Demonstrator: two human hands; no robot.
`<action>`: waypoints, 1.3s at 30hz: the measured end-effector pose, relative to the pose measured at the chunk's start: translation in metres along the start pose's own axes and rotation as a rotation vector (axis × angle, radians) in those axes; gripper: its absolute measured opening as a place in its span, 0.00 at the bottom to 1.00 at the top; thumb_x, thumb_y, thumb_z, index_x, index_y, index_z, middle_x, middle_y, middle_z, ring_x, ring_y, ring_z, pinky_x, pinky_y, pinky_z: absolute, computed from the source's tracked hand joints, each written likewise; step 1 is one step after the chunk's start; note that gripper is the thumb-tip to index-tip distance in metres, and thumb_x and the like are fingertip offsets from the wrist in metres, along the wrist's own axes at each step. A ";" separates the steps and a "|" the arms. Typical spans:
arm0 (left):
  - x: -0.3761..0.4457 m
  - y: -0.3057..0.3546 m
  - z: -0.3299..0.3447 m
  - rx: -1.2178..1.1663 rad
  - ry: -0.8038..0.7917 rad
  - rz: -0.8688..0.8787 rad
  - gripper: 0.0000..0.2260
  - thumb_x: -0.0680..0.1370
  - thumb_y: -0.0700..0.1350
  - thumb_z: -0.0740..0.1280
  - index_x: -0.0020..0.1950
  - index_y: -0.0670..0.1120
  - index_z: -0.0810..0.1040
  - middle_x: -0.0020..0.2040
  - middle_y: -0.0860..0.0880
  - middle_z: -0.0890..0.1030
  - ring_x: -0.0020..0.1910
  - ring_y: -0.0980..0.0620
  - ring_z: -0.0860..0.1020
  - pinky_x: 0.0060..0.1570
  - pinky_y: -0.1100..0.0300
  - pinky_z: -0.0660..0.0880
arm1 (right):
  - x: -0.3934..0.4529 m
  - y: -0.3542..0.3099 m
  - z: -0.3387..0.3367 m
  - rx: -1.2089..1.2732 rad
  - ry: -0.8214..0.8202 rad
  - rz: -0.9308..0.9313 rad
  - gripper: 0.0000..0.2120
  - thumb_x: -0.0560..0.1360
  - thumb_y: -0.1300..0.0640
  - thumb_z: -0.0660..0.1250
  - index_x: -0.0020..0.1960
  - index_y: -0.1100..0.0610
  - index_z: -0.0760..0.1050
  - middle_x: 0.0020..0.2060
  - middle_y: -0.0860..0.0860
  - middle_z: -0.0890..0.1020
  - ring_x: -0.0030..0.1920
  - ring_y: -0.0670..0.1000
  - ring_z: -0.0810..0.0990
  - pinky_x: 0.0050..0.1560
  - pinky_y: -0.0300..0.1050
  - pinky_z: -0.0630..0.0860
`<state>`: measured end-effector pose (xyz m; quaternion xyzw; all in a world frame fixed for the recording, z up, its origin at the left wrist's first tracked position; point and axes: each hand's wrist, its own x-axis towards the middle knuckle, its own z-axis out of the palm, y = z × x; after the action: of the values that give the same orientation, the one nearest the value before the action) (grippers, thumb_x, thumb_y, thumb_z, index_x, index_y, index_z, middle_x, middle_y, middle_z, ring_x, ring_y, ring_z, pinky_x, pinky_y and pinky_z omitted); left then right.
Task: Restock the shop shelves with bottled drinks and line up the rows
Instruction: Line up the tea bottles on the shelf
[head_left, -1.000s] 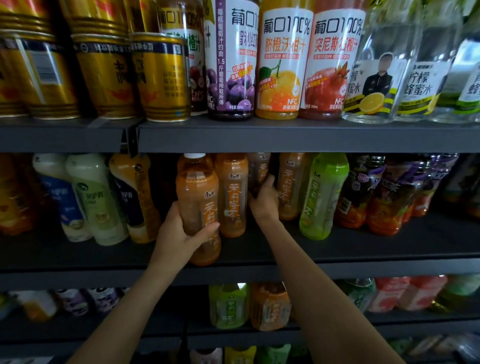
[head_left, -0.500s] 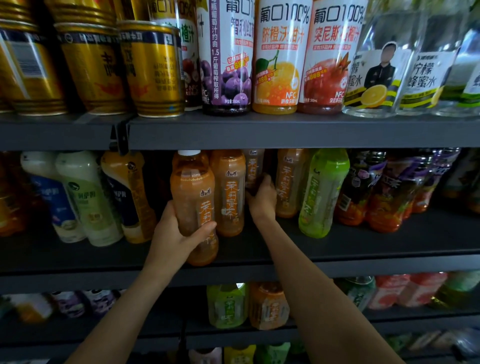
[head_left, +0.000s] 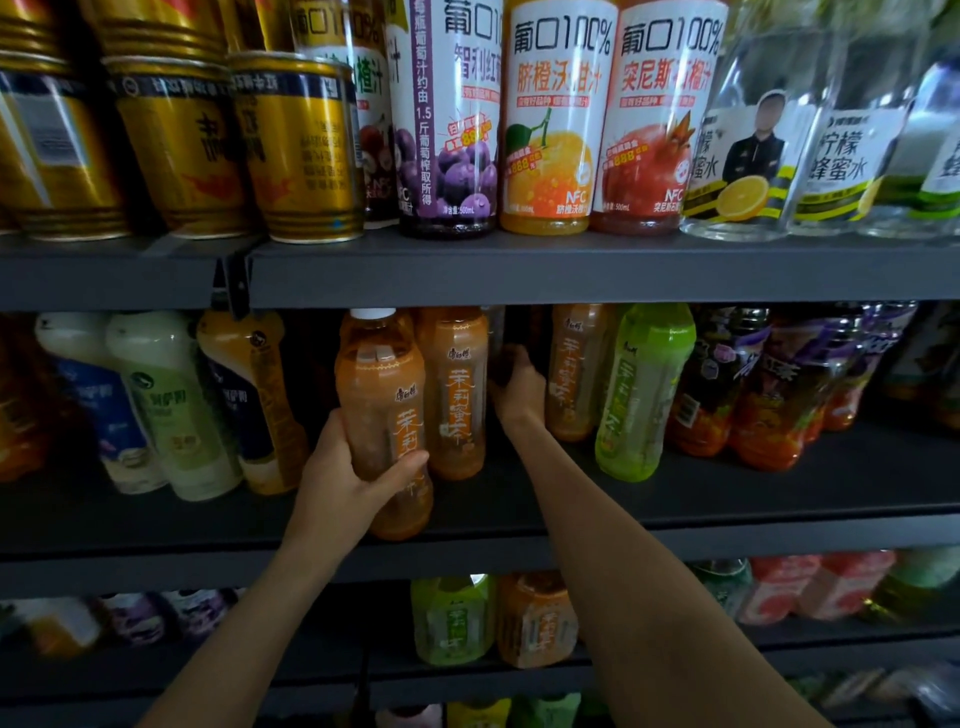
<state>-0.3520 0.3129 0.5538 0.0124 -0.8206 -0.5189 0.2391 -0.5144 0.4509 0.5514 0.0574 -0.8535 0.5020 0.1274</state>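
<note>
Head view: a translucent orange plastic tea bottle with a white cap (head_left: 383, 415) is gripped low on its body by the left hand (head_left: 349, 480), thumb across the label front and fingers curled round the left side. The bottle is held upright at the front edge of the dark grey metal middle shelf (head_left: 727, 525), its base at the lip. Just behind it to the right, a second orange tea bottle (head_left: 457, 392) is stood on the shelf. The right hand (head_left: 519, 387) is reached deep into the gap between that bottle and a third orange tea bottle (head_left: 574, 371); its fingers are curled round a dark bottle at the back (head_left: 501, 358), seen only in part. A green tea bottle (head_left: 641, 389) is stood just right of the third. Gold cans (head_left: 301, 150) and juice bottles (head_left: 550, 119) are lined along the upper shelf (head_left: 571, 270).
</note>
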 end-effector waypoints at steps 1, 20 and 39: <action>0.000 0.000 0.000 -0.001 0.004 0.001 0.28 0.69 0.46 0.73 0.65 0.51 0.65 0.56 0.55 0.74 0.54 0.60 0.73 0.46 0.72 0.67 | 0.001 0.001 -0.002 0.000 -0.017 -0.009 0.19 0.76 0.62 0.65 0.66 0.58 0.67 0.61 0.56 0.76 0.63 0.54 0.75 0.63 0.48 0.70; -0.003 0.004 0.001 -0.020 0.021 -0.017 0.26 0.70 0.46 0.73 0.64 0.53 0.65 0.54 0.58 0.74 0.50 0.64 0.73 0.45 0.72 0.67 | 0.006 0.002 0.009 0.104 -0.068 0.073 0.19 0.77 0.62 0.61 0.67 0.58 0.66 0.62 0.57 0.75 0.65 0.56 0.73 0.65 0.51 0.70; -0.003 0.000 0.002 -0.046 0.011 -0.002 0.26 0.70 0.46 0.72 0.62 0.56 0.63 0.52 0.64 0.72 0.50 0.69 0.72 0.45 0.74 0.67 | 0.009 0.007 0.012 -0.181 0.053 0.135 0.25 0.76 0.58 0.64 0.69 0.61 0.59 0.66 0.60 0.70 0.66 0.59 0.71 0.67 0.54 0.68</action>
<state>-0.3504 0.3151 0.5526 0.0105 -0.8072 -0.5377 0.2432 -0.5265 0.4442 0.5426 -0.0255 -0.8935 0.4318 0.1205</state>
